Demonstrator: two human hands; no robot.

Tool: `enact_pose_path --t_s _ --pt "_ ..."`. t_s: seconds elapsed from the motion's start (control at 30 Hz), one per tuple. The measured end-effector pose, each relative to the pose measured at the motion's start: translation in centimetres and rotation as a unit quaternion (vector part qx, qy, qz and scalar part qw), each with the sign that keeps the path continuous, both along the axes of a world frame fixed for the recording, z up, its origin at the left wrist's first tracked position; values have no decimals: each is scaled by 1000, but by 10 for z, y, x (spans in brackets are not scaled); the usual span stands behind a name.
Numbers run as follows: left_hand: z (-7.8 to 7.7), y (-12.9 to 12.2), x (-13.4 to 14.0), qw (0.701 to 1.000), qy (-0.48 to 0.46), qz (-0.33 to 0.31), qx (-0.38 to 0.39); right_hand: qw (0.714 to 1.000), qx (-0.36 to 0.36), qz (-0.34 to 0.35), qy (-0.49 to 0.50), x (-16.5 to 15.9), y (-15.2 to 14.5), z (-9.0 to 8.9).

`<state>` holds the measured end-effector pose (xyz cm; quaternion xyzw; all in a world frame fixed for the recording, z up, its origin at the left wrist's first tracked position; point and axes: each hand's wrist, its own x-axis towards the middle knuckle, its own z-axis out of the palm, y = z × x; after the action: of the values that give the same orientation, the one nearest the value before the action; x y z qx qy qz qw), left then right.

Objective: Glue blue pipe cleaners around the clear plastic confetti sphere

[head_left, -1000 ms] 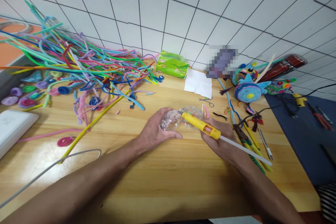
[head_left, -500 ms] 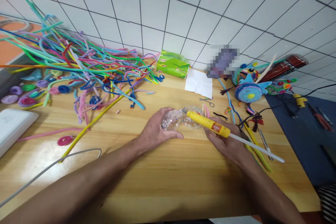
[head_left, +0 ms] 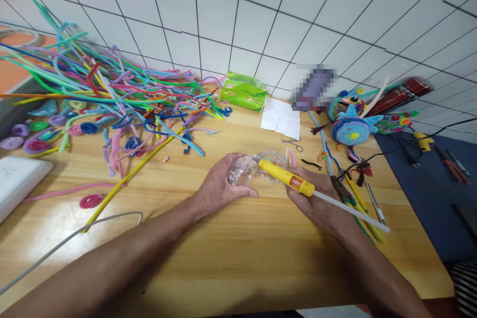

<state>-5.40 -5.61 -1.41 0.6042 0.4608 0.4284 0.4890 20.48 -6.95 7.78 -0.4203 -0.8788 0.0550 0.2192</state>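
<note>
Left hand [head_left: 219,181]: thumb and fingers curved in a wide C, closed about the left lobe of a clear plastic piece [head_left: 242,170]; thumb on the near side, tip reaching past it to the right. Right hand [head_left: 316,198]: wrapped round a yellow glue gun [head_left: 285,176]; the grip and most fingers are hidden behind the gun body. Nozzle points left, at the gap between the two clear lobes; whether it touches, cannot tell. Gun body covers part of the right lobe, which lies between the hands. Unclear if the lobes are joined. Glue stick [head_left: 350,210] projects from the gun's rear, over the right wrist.

Just beyond the lobes: pink strip [head_left: 292,157], scissors [head_left: 297,147]. Farther back: white paper [head_left: 281,118], green packet [head_left: 244,91] near the tiled wall. Right: black cord [head_left: 383,152] running close to the right hand; pen [head_left: 375,203]; blue disc-bodied figure [head_left: 352,130]; dark red flask [head_left: 404,94]. Left, well apart from the hand: tangled heap of fuzzy stems [head_left: 130,79], long yellow stem [head_left: 128,179], grey cable [head_left: 74,238], white box [head_left: 22,184].
</note>
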Motion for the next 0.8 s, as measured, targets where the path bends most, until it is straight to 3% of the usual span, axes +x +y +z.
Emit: enact_pose_path --t_s 0.37,0.63,0.8 --pt "4 -1 1 1000 8 1 17 998 -13 -42 39 -8 -1 -8" --pt "9 -1 1 1000 10 1 -21 984 -84 -75 137 3 3 -12" --pt "11 0 0 999 9 2 -34 982 -131 -52 129 11 7 -12"
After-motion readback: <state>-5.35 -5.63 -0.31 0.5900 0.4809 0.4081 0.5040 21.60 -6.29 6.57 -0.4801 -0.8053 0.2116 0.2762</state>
